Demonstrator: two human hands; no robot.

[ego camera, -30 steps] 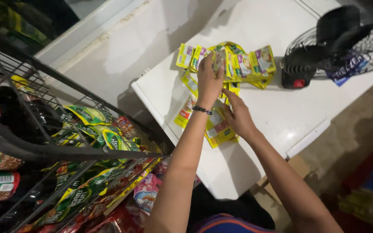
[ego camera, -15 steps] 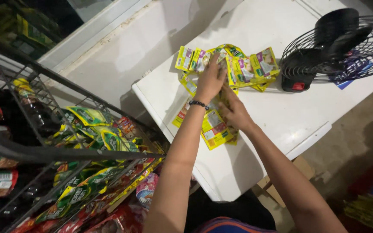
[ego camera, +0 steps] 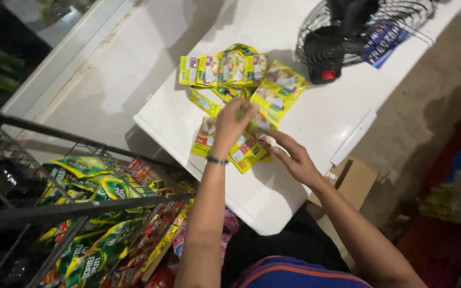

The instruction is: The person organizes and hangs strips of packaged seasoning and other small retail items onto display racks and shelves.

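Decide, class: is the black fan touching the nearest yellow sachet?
Apart. The head view shows a strip of bare white tabletop between the fan base and the nearest yellow sachet.

A single head-worn camera looks steeply down from the person's own eye level, tilted slightly so the white tabletop (ego camera: 316,133) runs diagonally from seven o'clock toward one o'clock. Both forearms enter from the bottom edge at six o'clock, close to the lens, the left hand (ego camera: 232,125) and right hand (ego camera: 293,157) meeting near the frame's centre. A black fan (ego camera: 342,37) sits farther off at one o'clock, a wire rack (ego camera: 54,208) crowds in near at eight o'clock. With only this one view, nothing is shared with another.
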